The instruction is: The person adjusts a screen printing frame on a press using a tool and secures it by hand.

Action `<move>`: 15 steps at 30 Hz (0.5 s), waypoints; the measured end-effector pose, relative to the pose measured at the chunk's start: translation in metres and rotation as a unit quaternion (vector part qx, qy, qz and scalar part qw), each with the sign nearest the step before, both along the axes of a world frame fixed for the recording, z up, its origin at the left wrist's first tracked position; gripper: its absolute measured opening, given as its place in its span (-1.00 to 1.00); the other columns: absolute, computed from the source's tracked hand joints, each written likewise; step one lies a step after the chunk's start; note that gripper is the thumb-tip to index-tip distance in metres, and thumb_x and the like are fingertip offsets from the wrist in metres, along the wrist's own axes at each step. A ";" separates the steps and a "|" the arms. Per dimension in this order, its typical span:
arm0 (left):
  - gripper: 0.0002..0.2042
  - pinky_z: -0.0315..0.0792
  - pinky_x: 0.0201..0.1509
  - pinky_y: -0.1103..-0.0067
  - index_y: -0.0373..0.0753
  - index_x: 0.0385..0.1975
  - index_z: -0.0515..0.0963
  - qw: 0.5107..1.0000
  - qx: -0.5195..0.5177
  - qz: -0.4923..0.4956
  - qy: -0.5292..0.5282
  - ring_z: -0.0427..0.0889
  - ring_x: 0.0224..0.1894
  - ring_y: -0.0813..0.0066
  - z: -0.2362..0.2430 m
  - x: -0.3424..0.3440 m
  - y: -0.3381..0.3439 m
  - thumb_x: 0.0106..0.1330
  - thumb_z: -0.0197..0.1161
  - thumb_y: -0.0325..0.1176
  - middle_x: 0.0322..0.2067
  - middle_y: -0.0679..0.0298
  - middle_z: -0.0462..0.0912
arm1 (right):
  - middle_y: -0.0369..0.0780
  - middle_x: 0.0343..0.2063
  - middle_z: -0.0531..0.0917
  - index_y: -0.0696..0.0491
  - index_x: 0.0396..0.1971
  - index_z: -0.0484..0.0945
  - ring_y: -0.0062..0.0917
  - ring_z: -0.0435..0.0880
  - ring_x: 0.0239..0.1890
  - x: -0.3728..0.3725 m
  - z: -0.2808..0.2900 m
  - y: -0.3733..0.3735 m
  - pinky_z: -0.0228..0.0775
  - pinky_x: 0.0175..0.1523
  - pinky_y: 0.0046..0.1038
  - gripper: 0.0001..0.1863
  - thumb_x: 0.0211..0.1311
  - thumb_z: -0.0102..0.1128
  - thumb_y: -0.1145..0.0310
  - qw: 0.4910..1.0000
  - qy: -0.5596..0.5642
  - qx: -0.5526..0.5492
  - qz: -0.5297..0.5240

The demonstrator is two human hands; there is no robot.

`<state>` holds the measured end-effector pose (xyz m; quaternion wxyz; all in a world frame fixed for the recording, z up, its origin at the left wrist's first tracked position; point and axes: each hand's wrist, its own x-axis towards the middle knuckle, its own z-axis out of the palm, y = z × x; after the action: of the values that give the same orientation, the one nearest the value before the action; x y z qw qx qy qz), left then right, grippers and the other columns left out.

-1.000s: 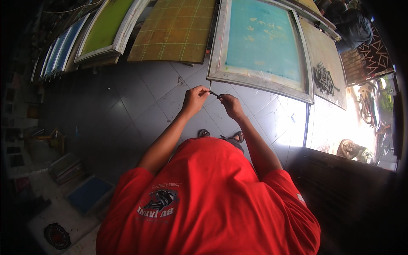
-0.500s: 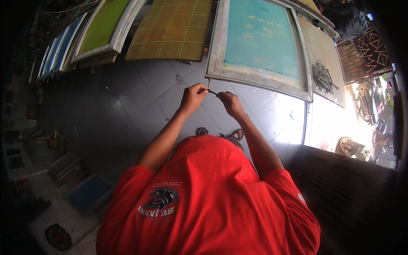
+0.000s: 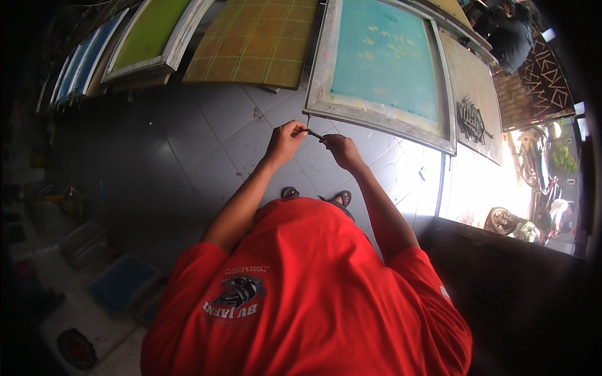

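Between my two hands, a thin, dark, rod-like thing (image 3: 315, 134) slopes slightly down to the right; its exact kind is too small to make out. My left hand (image 3: 286, 141) pinches its upper left end with thumb and fingers. At the other end, the fingers of my right hand (image 3: 342, 152) close on it. Both hands are above the tiled floor, in front of my body. Just beyond them is the near left corner of a screen-printing frame (image 3: 376, 123) with turquoise mesh (image 3: 382, 69).
A yellow-brown board (image 3: 251, 44) with grid lines and a green-meshed frame (image 3: 147, 37) stand to the left. On the right lies a pale board (image 3: 473, 103) with a dark mark. Another person (image 3: 511, 41) is at the far right. A blue panel (image 3: 123, 283) lies at lower left.
My view has shifted slightly, so the floor things and my feet appear farther left. My hands keep their grip, and a little more of the dark rod shows between them.
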<state>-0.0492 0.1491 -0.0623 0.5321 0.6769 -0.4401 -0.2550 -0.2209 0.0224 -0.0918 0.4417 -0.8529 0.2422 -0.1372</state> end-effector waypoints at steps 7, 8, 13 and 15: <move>-0.91 0.42 -0.23 0.68 -0.35 -0.31 0.51 0.999 0.029 -0.032 0.016 0.55 -0.36 0.66 -0.001 0.006 0.000 0.19 0.19 -0.55 -0.47 0.32 0.61 | -0.06 -0.44 0.62 0.16 -0.27 0.57 -0.23 0.61 -0.35 0.004 -0.017 0.015 0.41 -0.22 -0.37 -0.81 0.17 0.14 0.39 0.997 -0.035 0.044 -0.050; -0.91 0.41 -0.23 0.68 -0.36 -0.32 0.51 0.999 0.025 -0.034 0.014 0.54 -0.36 0.67 -0.003 0.007 0.000 0.19 0.19 -0.56 -0.46 0.32 0.61 | -0.06 -0.44 0.62 0.16 -0.27 0.57 -0.23 0.61 -0.35 0.004 -0.015 0.014 0.42 -0.22 -0.37 -0.81 0.17 0.14 0.39 0.998 -0.032 0.036 -0.047; -0.92 0.41 -0.23 0.68 -0.37 -0.33 0.50 0.999 0.024 -0.032 0.009 0.54 -0.35 0.67 -0.007 0.007 0.000 0.20 0.17 -0.58 -0.47 0.33 0.60 | -0.07 -0.42 0.62 0.14 -0.30 0.58 -0.18 0.60 -0.35 0.005 -0.006 0.010 0.42 -0.23 -0.32 -0.84 0.14 0.12 0.42 0.998 -0.039 -0.037 -0.028; -0.93 0.42 -0.22 0.67 -0.37 -0.33 0.50 0.999 0.027 -0.033 0.011 0.56 -0.34 0.65 -0.007 0.007 -0.001 0.20 0.16 -0.59 -0.46 0.32 0.61 | -0.08 -0.43 0.61 0.13 -0.32 0.58 -0.16 0.59 -0.34 0.005 -0.004 0.007 0.42 -0.24 -0.29 -0.84 0.13 0.11 0.42 0.996 -0.051 -0.073 -0.015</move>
<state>-0.0424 0.1485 -0.0693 0.5095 0.6736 -0.4492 -0.2914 -0.2163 0.0296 -0.0960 0.3881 -0.8711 0.2215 -0.2039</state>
